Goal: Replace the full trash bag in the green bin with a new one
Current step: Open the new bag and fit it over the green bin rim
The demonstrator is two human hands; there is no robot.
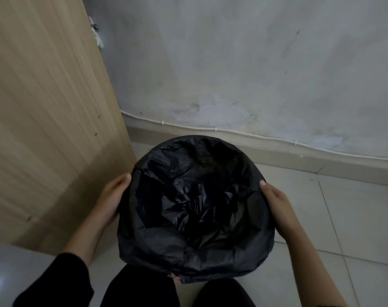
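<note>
My hands on the bin liner.
My left hand (113, 196) and right hand (277, 200) press flat, fingers straight, against the black trash bag (195, 209) at frame centre.

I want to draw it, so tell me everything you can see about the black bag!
The black bag is thin, shiny, crinkly plastic. Its mouth is open wide and round, folded over and down the sides of what it lines, hiding that completely. The inside looks dark and wrinkled. It stands on the tiled floor near the wall. The left hand and right hand hold its sides.
</note>
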